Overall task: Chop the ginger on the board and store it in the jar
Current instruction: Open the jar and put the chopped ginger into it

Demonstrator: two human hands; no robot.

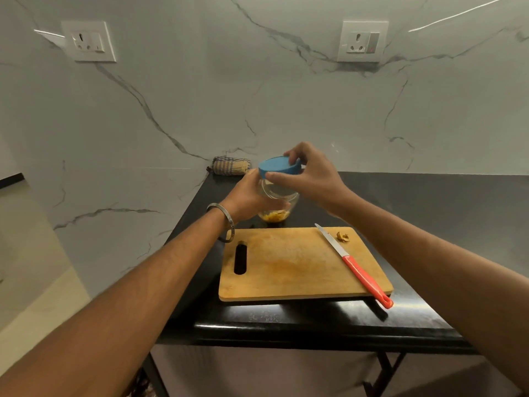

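A white marble wall with grey veins fills the background and reflects streaks of light near its top. Two white socket plates are fixed on it, one at the left and one at the right. Below stands a glossy black table on dark folding legs. A beige tiled floor lies at the left.
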